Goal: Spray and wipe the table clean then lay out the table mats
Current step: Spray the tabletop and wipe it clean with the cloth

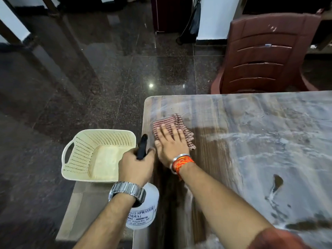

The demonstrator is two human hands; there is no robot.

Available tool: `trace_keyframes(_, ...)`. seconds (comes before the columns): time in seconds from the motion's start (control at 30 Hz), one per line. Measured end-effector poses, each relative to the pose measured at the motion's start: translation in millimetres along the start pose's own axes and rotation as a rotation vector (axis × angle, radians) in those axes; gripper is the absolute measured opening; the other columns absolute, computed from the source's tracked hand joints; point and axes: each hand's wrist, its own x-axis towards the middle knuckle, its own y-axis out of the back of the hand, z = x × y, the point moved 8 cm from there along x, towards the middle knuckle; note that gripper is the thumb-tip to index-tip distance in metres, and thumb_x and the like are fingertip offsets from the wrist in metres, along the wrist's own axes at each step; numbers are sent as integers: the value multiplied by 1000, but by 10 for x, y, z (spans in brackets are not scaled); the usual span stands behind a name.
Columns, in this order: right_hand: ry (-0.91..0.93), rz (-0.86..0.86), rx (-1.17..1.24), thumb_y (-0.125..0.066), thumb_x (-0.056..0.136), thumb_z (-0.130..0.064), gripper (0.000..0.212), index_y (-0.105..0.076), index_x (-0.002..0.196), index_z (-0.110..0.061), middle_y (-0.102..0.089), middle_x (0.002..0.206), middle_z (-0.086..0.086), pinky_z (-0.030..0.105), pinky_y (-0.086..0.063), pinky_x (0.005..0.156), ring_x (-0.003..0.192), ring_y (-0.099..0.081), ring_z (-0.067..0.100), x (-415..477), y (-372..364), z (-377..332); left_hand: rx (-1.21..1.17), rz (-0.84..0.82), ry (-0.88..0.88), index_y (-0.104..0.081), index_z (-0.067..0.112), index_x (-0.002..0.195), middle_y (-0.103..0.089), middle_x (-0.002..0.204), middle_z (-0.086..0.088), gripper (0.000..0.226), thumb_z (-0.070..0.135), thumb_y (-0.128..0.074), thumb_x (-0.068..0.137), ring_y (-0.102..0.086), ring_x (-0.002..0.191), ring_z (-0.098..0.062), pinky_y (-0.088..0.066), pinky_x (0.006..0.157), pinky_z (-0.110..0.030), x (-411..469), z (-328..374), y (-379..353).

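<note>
Checked cloth [166,121] half hidden under right hand [170,143].

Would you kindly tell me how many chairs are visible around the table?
1: a maroon plastic chair beyond the table's far edge, upper right; others may be out of frame.

The right hand [170,144] presses flat on a checked cloth [172,126] on the wet tabletop [251,141]. Just left of it, the left hand [136,166] grips a spray bottle [145,209]; a cream basket [93,155] sits farther left.
</note>
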Motion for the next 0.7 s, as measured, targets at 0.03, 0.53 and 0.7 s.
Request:
trace_keyframes(0.03,58,0,-7,-4,91,-47,63,-17,151,-31,-11,160,-8,43,9,116,147,2,25,114,-15,-126,-4,1,-5,-67,7,66,-72,64,-8,45,51,-60,63,-67,64,-40,-59,68,-48,51,36,-6)
trace_keyframes(0.53,-125,47,41,-24,96,-45,56,-16,150,-36,-13,159,-10,46,2,117,147,-4,22,1424,242,552,-1,-58,-7,-68,10,68,-74,65,-8,31,37,-71,84,-59,45,-27,-53,61,-37,592,364,-386)
trace_keyframes(0.7,-486,131,17,-22,96,-46,57,-12,151,-35,-9,160,-9,48,1,117,147,-4,25,999,537,2018,23,-184,31,-70,7,69,-72,59,-3,42,45,-70,86,-56,37,-21,-49,54,-29,606,387,-655)
